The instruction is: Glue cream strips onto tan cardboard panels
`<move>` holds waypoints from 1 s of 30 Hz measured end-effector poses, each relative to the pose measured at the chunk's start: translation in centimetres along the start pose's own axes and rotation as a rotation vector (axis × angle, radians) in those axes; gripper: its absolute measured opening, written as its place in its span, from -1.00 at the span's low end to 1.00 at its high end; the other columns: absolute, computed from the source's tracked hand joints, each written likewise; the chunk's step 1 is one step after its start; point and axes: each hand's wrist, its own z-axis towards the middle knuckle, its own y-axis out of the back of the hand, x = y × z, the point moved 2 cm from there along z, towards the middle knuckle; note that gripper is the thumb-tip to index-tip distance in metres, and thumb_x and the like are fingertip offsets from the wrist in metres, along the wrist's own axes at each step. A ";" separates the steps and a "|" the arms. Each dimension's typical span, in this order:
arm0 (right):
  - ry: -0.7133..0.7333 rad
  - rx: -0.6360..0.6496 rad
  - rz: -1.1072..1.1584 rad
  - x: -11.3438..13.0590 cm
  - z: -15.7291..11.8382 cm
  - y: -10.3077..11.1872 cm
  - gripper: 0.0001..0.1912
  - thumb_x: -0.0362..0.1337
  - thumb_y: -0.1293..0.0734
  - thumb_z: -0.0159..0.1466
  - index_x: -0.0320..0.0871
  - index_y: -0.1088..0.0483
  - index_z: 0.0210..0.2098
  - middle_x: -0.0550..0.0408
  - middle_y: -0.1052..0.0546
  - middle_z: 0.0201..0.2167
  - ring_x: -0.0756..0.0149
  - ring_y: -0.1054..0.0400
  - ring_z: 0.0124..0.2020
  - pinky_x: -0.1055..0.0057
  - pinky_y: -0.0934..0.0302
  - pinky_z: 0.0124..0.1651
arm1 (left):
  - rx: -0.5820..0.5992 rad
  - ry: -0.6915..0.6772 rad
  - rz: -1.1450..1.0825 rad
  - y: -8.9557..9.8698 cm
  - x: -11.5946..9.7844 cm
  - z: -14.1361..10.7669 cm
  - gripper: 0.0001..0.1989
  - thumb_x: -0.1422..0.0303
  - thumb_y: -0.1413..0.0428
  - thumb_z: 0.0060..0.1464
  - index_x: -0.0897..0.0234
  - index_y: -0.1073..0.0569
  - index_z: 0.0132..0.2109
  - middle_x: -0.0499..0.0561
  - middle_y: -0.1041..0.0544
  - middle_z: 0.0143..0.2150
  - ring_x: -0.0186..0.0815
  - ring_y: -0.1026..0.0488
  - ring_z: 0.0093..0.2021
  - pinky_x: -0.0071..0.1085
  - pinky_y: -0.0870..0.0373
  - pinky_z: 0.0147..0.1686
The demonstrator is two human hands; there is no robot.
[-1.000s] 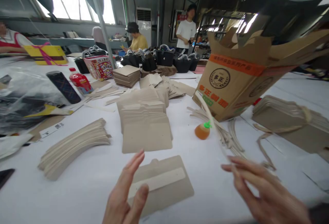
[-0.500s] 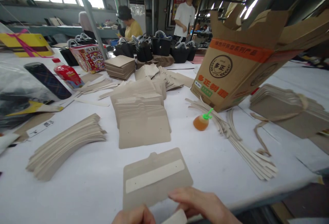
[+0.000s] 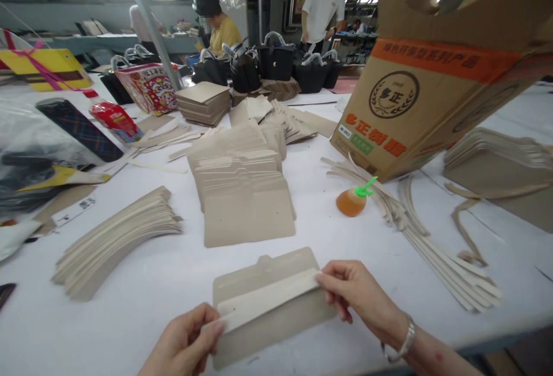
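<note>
A pale strip [image 3: 272, 304] is stretched between my two hands, over a grey-beige panel [image 3: 259, 341] lying near the table's front edge. My left hand [image 3: 190, 335] pinches the strip's left end; my right hand [image 3: 345, 289] pinches its right end near the panel's right side. Part of another pale strip shows along the upper edge of the held one. Beyond the panel lies a fanned stack of similar panels [image 3: 250, 215]. A bundle of curved strips [image 3: 121, 238] rests to the left.
Right of the stack stand an orange glue bottle [image 3: 351, 203] with a green nozzle, loose thin strips [image 3: 449, 266] and a large cardboard box [image 3: 401, 105]. A red bottle [image 3: 113, 117] and black bags [image 3: 276, 64] are farther back. Two people [image 3: 324, 7] are beyond the table.
Both hands have moved up from the bottom edge over the panel, and the strip, earlier low between them, now spans the panel. The view has shifted slightly.
</note>
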 end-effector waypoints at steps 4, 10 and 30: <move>-0.001 -0.034 -0.085 0.3 2.3 0.1 -0.53 0.11 -0.34 0.04 -0.20 -0.24 -0.58 0.26 -0.28 -0.77 0.57 -0.09 -0.81 0.64 0.07 -0.77 | -0.104 0.037 -0.135 0.5 0.2 1.9 -0.43 -0.21 -0.06 -0.16 0.27 -0.30 -0.49 -0.16 -0.30 -0.68 -0.43 -0.24 -0.65 -0.45 -0.20 -0.57; -0.023 -0.042 -0.199 -0.4 4.7 0.4 -0.55 0.11 -0.28 0.07 -0.17 -0.21 -0.56 0.26 -0.30 -0.76 0.56 -0.10 -0.82 0.64 0.10 -0.79 | -0.208 0.073 -0.204 1.2 0.5 3.8 -0.44 -0.18 -0.11 -0.21 0.30 -0.34 -0.46 -0.12 -0.41 -0.67 -0.46 -0.29 -0.67 -0.47 -0.25 -0.60; -0.091 -0.095 -0.229 -2.1 5.8 0.4 -0.55 0.13 -0.23 0.11 -0.18 -0.23 -0.52 0.21 -0.35 -0.73 0.49 -0.24 -0.75 0.61 -0.09 -0.72 | -0.299 0.179 -0.189 1.9 1.7 4.9 -0.46 -0.18 -0.11 -0.22 0.27 -0.33 -0.50 -0.13 -0.37 -0.73 -0.44 -0.28 -0.73 -0.51 -0.18 -0.70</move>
